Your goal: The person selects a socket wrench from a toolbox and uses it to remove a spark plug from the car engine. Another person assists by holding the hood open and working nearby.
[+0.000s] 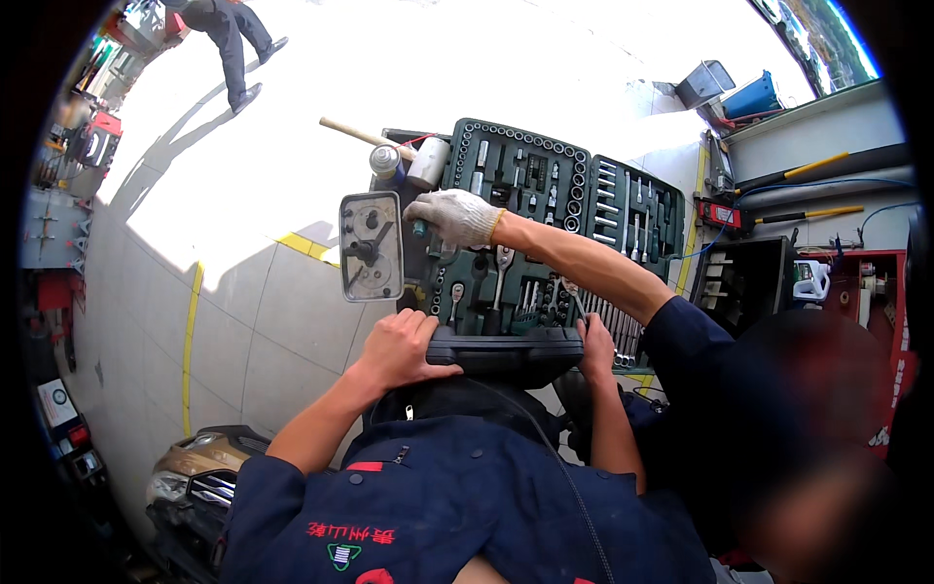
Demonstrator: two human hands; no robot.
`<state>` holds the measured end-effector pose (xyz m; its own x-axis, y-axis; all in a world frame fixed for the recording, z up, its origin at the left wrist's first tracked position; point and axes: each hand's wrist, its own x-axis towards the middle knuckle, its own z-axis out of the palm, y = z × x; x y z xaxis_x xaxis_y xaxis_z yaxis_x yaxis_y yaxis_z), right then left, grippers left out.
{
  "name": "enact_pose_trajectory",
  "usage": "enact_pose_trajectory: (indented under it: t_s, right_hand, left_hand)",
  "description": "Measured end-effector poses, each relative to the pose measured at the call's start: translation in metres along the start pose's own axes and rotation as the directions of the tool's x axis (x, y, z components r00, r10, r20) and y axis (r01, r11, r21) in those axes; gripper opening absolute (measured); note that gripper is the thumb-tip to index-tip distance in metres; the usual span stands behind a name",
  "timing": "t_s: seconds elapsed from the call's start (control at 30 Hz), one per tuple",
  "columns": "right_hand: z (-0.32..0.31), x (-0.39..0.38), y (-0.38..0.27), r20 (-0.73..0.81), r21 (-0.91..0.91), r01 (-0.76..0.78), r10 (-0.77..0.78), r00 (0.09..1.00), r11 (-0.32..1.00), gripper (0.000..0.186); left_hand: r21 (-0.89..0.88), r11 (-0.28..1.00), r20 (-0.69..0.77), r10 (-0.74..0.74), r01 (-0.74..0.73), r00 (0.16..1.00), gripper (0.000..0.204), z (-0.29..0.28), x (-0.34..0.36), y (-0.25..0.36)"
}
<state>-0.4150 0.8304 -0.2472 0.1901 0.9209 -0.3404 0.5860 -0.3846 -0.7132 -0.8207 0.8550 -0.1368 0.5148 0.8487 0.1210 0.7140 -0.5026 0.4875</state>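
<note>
An open green socket set case [545, 185] full of sockets, ratchets and wrenches lies in front of me. My left hand [397, 347] grips the left end of its black front edge [506, 347]. My right hand [595, 343] clasps the right end of the same edge. A co-worker's white-gloved hand [454, 216] reaches in from the right over the case's left part and holds a small teal-handled tool [419, 230].
A grey plate with dials [370, 246] stands at the case's left. Behind it are a spray can [386, 161], a white cylinder [428, 161] and a wooden handle [355, 131]. A black box [744, 277] and red equipment [866, 292] sit right. A car front [195, 477] shows lower left. A person [233, 39] walks far off.
</note>
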Motion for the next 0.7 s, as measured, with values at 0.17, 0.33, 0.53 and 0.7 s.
enact_pose_trajectory:
  t_s: [0.17,0.33,0.53,0.7]
  right_hand:
    - [0.058,0.002,-0.014,0.224,-0.014,0.037,-0.033,0.974,0.999,0.032]
    - [0.107,0.017,-0.053,0.346,0.035,0.032,-0.042,0.937,0.999,0.033]
    - [0.149,0.006,-0.089,0.354,-0.273,0.048,0.054,0.934,0.961,0.038]
    - [0.157,-0.003,-0.106,0.368,-0.561,0.138,0.097,0.925,0.816,0.042]
  left_hand:
    - [0.018,1.0,0.015,-0.019,0.019,1.0,0.068,-0.029,-0.017,-0.014]
    - [0.13,0.991,0.084,-0.054,0.042,0.995,0.067,-0.076,-0.036,-0.032]
    - [0.141,0.989,0.098,-0.067,0.052,0.993,0.065,-0.102,-0.052,-0.061]
    - [0.127,0.989,0.101,-0.087,0.074,0.991,0.066,-0.113,-0.06,-0.076]
